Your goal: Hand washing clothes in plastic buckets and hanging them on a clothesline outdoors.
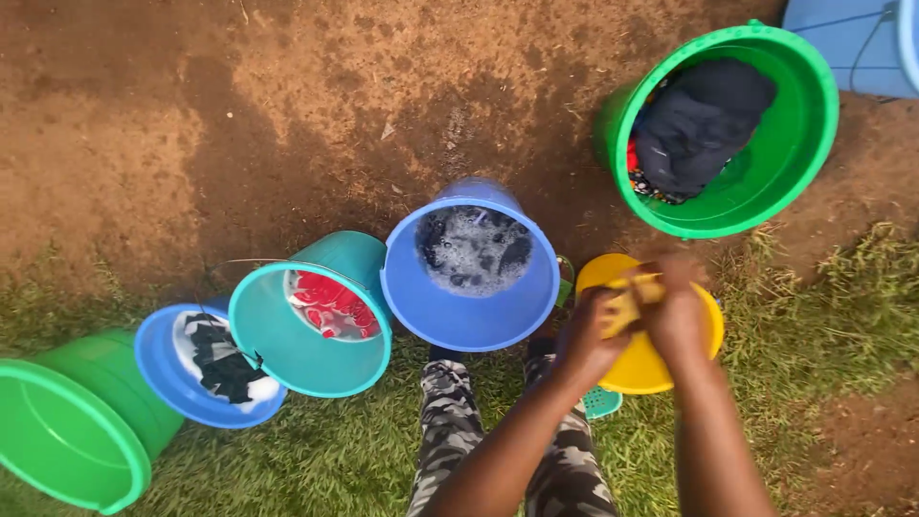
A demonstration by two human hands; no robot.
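Fingers [613, 311] of both hands clasp yellow cloth [639, 293] over yellow basin [639, 369].

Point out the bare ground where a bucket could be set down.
Bare dirt lies open beyond the row of buckets, left of the green basin. Grass right of the yellow bucket is free too. Between the blue bucket and teal bucket it is crowded.

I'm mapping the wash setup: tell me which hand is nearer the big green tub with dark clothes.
Right. The right hand is over the yellow basin, directly below the green tub. The left hand is beside it, farther from the tub, toward the blue bucket. Both grip a yellow cloth.
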